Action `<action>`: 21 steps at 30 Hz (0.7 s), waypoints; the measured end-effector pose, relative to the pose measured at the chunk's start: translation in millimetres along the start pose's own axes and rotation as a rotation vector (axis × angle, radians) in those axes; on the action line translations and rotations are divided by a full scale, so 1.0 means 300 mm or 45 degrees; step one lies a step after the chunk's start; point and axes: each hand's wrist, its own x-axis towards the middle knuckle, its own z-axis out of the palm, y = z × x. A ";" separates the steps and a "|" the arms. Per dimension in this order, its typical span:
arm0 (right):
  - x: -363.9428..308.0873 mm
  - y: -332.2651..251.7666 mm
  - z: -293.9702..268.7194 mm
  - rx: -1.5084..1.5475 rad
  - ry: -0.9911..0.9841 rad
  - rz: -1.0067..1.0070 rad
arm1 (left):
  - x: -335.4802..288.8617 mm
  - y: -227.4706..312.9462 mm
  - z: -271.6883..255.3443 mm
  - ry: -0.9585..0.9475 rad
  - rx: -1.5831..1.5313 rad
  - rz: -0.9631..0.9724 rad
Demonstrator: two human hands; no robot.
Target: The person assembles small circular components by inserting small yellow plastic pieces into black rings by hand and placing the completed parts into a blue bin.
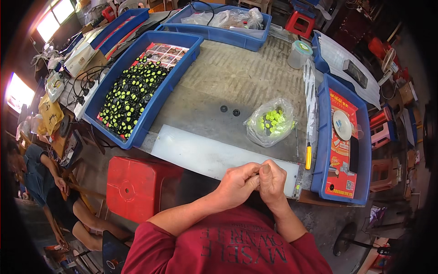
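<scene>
i see the left hand and the right hand meeting over the near edge of a white board, fingers drawn together; i can't tell whether anything is clamped between them. just beyond the board sits a clear bag of yellow-green discs, with two black round pieces to its left. farther left, a blue tray holds black-and-green parts.
</scene>
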 end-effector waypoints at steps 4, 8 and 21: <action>-0.003 0.004 -0.011 0.197 -0.027 0.227 | 0.000 -0.012 -0.025 -0.027 -0.142 -0.015; -0.011 0.039 -0.017 0.254 -0.027 0.289 | 0.006 0.005 -0.053 -0.014 -0.079 -0.007; -0.035 0.049 0.005 0.324 -0.058 0.281 | -0.005 -0.023 -0.049 -0.010 0.182 0.139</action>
